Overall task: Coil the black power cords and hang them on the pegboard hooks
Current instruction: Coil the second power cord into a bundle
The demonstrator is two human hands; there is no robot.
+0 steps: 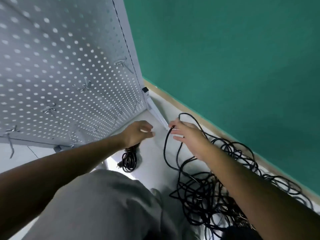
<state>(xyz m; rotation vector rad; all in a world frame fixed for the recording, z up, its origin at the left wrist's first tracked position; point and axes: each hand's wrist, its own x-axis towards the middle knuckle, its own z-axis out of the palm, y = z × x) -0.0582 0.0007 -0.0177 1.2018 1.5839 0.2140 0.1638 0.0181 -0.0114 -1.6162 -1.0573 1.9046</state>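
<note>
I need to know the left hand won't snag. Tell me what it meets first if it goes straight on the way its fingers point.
The left hand, gripping a coiled cord, points its fingers right. First in that line is the loose cord pinched by the right hand, though depth is unclear.

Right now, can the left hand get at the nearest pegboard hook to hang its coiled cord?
Probably yes. The left hand grips the coiled cord just below the pegboard, and nothing lies between it and the nearest hook.
</note>
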